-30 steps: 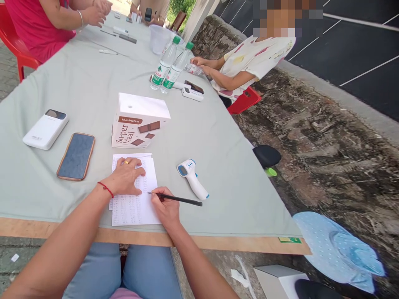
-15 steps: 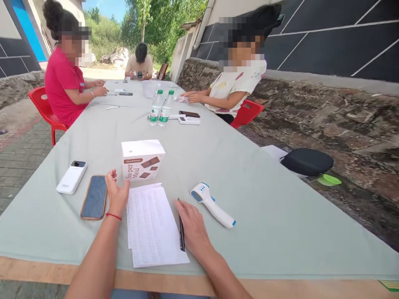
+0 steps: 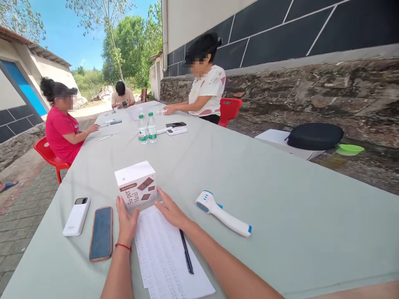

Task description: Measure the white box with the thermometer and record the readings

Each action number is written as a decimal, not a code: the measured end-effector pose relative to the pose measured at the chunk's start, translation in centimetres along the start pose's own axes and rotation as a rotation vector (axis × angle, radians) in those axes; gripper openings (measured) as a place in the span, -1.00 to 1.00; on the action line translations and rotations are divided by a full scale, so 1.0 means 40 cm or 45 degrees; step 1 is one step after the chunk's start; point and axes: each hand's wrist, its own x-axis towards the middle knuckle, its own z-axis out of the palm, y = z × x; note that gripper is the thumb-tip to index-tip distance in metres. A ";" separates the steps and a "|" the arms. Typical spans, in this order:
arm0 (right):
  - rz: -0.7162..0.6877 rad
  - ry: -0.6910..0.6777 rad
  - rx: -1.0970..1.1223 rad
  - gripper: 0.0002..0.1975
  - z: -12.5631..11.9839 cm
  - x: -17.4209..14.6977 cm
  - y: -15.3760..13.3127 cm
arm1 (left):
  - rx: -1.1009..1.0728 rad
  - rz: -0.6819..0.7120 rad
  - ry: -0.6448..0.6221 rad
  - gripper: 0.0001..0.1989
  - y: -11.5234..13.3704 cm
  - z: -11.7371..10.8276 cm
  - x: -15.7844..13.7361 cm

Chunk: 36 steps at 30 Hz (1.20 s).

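Observation:
A white box with brown print [image 3: 139, 192], lettered "Super Meal", stands on the table in front of me. My left hand [image 3: 126, 222], a red string round its wrist, is at the box's near left corner, fingers stretched and thumb apart. At the near right corner is my right hand [image 3: 170, 211], its fingers extended along the side. Whether the fingertips press on the box I cannot tell. Handwritten paper sheets [image 3: 165, 257] lie below the hands. On them rests a black pen [image 3: 187, 253], partly under my right forearm.
Left of my hands lie a phone [image 3: 101, 234] and a white power bank [image 3: 76, 216]. An infrared thermometer [image 3: 222, 212] lies to the right. Two water bottles [image 3: 147, 128] stand farther off. Several people sit around the table [image 3: 280, 216]; a black case [image 3: 315, 136] is beyond its right edge.
My right hand has left the pen on the paper and moved forward to the box's right side. My left hand has come closer to its left corner. The view has tilted up and turned.

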 end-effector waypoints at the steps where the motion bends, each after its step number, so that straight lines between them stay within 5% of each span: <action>1: -0.001 0.000 0.070 -0.41 0.001 -0.006 -0.006 | 0.019 -0.010 0.018 -0.36 0.007 0.001 0.001; 8: -0.022 0.022 0.158 -0.47 -0.051 -0.061 -0.080 | -0.168 -0.095 -0.029 -0.53 0.057 0.001 0.002; 12: -0.003 0.063 -0.257 -0.50 -0.151 -0.088 -0.117 | -0.336 -0.118 0.039 -0.53 0.074 -0.003 0.001; 16: 0.399 0.341 -0.981 -0.42 -0.272 -0.144 -0.085 | -0.471 -0.140 0.145 -0.50 0.082 -0.001 0.001; 20: 0.779 0.090 -1.132 -0.72 -0.323 -0.174 -0.034 | -0.585 -0.194 0.137 -0.47 0.084 0.012 -0.003; 24: 0.721 0.214 -0.813 -0.83 -0.297 -0.145 -0.062 | -0.551 -0.263 0.090 -0.42 0.082 0.024 -0.014; 27: 0.632 0.399 -0.139 -0.80 -0.233 -0.116 -0.141 | -0.477 -0.248 0.040 -0.39 0.081 0.027 -0.020; 31: 0.383 0.196 0.682 -0.70 -0.119 -0.097 -0.231 | -0.379 -0.181 0.005 -0.40 0.090 0.030 -0.023; 36: 0.304 0.109 0.857 -0.66 -0.029 -0.102 -0.222 | -0.289 -0.143 -0.021 -0.37 0.104 0.031 -0.026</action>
